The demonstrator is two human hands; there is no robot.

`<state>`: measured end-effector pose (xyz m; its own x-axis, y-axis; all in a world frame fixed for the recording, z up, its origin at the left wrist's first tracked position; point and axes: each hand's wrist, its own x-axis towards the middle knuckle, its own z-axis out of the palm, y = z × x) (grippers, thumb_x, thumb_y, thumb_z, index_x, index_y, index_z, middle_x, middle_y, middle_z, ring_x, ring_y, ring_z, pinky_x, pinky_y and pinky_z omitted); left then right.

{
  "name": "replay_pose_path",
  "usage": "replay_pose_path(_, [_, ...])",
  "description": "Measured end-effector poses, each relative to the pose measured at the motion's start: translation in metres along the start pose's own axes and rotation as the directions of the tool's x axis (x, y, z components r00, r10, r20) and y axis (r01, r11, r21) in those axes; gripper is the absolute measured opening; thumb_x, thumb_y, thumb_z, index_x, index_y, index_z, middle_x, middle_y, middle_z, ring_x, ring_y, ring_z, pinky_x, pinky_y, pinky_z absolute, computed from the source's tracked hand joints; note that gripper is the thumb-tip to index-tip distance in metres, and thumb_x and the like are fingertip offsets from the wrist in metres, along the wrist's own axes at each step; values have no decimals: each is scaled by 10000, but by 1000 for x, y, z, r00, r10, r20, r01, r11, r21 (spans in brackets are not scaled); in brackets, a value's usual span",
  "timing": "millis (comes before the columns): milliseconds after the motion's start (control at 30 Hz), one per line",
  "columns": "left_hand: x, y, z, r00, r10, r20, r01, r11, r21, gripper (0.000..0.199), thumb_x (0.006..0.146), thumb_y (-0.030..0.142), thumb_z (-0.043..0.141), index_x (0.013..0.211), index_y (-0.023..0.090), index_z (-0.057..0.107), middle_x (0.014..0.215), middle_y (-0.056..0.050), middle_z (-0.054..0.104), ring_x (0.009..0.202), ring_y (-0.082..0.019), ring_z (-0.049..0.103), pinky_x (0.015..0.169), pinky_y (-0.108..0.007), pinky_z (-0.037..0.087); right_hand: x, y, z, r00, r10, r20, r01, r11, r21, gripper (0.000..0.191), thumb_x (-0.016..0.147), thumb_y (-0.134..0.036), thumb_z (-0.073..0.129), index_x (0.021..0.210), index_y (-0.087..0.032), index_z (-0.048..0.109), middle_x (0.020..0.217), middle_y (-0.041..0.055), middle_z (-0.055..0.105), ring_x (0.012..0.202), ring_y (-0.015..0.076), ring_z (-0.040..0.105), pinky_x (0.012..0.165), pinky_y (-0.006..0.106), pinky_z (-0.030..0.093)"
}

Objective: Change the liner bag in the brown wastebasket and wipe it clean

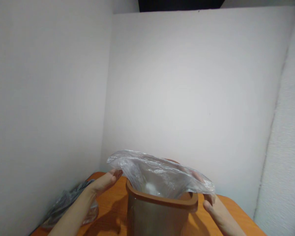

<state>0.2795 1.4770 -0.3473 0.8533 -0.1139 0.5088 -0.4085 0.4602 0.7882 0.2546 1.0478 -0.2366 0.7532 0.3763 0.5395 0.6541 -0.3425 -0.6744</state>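
A clear plastic bag [159,170] hangs partly inside a brown bin [159,216], its upper edge spread wide above the bin's rim. On the left, my left hand [107,182] has its fingertips on the bag's side, some of them hidden by the film. My right hand [211,200] is at the bag's right end; its fingers show faintly through the plastic, with the thumb below the edge. The bag slopes down from left to right and stands clear of the rim at the back left.
The bin stands on an orange-brown wooden table [108,213]. Crumpled dark and clear plastic packaging [68,203] lies at the table's left, by the left wall [51,98]. A white wall [186,82] rises close behind the table.
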Motion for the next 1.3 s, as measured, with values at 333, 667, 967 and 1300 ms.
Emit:
replay_pose_path(333, [33,44,58,998,50,-25,-51,998,-25,495,797,460,730,1206,186,681,1368,-101,618,1356,-298,459,1184,-446,266,28,-51,33,993,64,-103,-55,995,89,409,889,-521,593,1232,-312,669,1402,40,594,1372,257,441,1196,437,232])
replay_pose_path(667, [63,103,101,999,47,12,-40,932,-360,443,922,374,491,1178,66,682,1242,-113,698,1192,-234,611,1013,-300,477,75,-105,38,997,56,-60,-9,804,595,348,888,-434,563,1110,-228,736,1350,55,635,1353,269,465,1160,413,316])
replay_pose_path(967, [90,118,118,994,108,-18,-105,892,-440,462,952,353,391,508,225,371,478,35,454,543,-92,556,771,-218,525,111,-145,58,998,2,-56,43,622,782,253,834,-399,633,632,-266,562,571,-48,549,634,135,574,913,331,502])
replay_pose_path(1300, [95,82,141,981,-152,121,119,963,243,291,897,392,485,736,182,606,406,106,323,336,-71,228,418,-255,246,137,-86,97,913,381,144,-404,801,442,159,675,-221,631,574,-212,508,483,-65,428,407,63,265,417,215,276])
